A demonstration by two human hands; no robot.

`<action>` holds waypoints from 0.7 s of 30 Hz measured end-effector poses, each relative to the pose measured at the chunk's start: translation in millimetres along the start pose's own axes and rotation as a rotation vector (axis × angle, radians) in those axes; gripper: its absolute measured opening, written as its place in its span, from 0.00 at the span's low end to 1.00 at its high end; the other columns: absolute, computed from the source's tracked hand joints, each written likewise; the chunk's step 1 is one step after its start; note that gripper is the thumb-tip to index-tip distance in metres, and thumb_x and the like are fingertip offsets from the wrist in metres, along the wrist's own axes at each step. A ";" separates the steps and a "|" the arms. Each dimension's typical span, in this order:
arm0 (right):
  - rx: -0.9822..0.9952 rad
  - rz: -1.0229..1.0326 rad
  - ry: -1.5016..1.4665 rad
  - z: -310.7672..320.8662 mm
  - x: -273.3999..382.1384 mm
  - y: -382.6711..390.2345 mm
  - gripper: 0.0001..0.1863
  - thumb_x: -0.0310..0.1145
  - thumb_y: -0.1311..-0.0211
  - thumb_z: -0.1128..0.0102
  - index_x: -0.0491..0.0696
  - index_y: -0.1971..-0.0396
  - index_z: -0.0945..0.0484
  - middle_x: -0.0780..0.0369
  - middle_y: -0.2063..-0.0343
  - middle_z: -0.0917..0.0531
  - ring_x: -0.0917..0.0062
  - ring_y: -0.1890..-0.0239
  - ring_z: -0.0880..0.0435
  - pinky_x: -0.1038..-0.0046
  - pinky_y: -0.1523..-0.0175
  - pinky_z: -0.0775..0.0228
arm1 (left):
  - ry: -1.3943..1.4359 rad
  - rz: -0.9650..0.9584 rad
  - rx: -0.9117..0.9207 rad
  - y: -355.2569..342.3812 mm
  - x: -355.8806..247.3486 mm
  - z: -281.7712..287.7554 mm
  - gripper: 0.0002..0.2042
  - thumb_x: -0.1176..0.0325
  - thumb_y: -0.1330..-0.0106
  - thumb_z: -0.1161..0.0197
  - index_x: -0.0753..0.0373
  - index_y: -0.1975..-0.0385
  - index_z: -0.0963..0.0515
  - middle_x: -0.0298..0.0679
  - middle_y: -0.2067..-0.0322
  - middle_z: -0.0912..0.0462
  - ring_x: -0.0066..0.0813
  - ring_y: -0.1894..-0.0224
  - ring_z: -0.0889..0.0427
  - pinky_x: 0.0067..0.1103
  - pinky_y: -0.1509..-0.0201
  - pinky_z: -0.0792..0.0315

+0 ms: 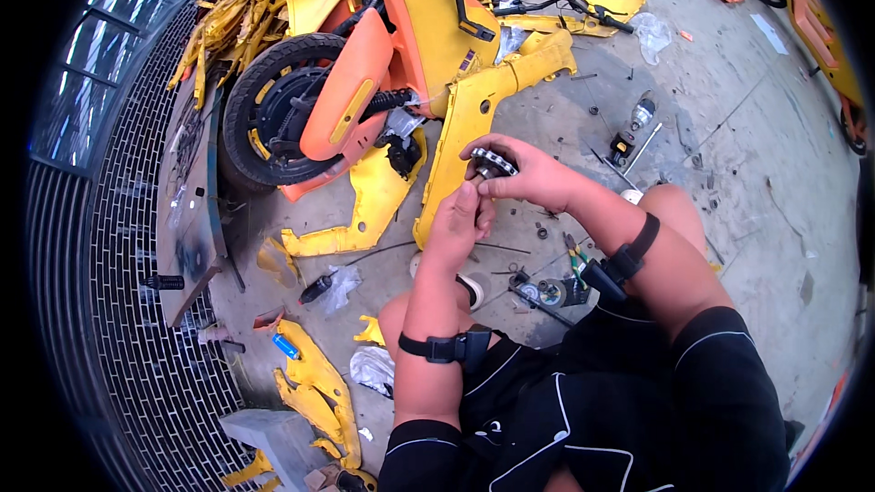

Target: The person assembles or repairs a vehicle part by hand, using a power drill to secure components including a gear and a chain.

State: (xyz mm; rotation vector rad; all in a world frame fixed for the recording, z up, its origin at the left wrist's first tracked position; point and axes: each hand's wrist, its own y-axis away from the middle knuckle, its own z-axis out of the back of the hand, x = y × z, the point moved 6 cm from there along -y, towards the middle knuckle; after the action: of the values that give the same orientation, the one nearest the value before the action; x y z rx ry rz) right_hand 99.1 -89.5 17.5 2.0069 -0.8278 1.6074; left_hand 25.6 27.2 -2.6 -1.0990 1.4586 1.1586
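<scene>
Both of my hands meet in front of me over the yellow panel. A dark round ball bearing (495, 160) with a row of bright silver dots along its rim is tilted between them. My right hand (530, 175) curls around it from the right, fingers over the far side and thumb below. From below, my left hand (458, 221) is closed, its thumb and fingers pressed together against the metal underside of the bearing; the fingers partly hide that part. Just beyond my hands lies a long yellow body panel (474, 123), beside an orange-and-yellow scooter (415, 27).
The scooter's black wheel (273, 114) is at the left. A power drill (633, 128) lies on the floor to the right. Near my legs are green-handled pliers (576, 260), a screwdriver (315, 289) and scattered small parts. Yellow panels (246, 18) are piled at the far left.
</scene>
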 end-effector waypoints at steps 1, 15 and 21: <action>0.009 0.013 0.049 2.0 1.5 -0.1 0.27 0.26 0.40 0.31 0.44 0.40 0.29 0.62 0.54 0.20 0.78 0.49 0.22 0.73 0.40 0.30 | 0.011 0.024 0.001 -0.8 -5.8 -2.4 0.33 0.33 0.25 0.64 0.62 0.58 0.28 0.29 0.79 0.35 0.16 0.79 0.38 0.16 0.72 0.39; -0.252 -0.076 0.191 79.9 2.8 -13.6 0.21 0.36 0.33 0.35 0.43 0.45 0.28 0.66 0.65 0.20 0.83 0.68 0.22 0.77 0.63 0.27 | 0.066 0.032 -0.226 -44.6 -5.8 1.3 0.19 0.55 0.21 0.51 0.67 0.47 0.25 0.29 0.76 0.31 0.15 0.76 0.33 0.15 0.69 0.35; -0.380 -0.198 -0.406 113.2 -18.9 -15.1 0.13 0.36 0.33 0.38 0.44 0.55 0.24 0.63 0.68 0.19 0.80 0.70 0.20 0.75 0.64 0.24 | -0.162 -0.036 -0.535 -60.8 5.0 7.7 0.13 0.68 0.25 0.45 0.67 0.48 0.23 0.28 0.73 0.28 0.13 0.74 0.32 0.13 0.70 0.35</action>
State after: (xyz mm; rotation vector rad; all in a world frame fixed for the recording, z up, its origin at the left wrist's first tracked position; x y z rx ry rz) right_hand 187.3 -150.3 -26.5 2.0758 -0.9560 0.8672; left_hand 85.4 25.2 -16.9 -1.3416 1.0214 1.6245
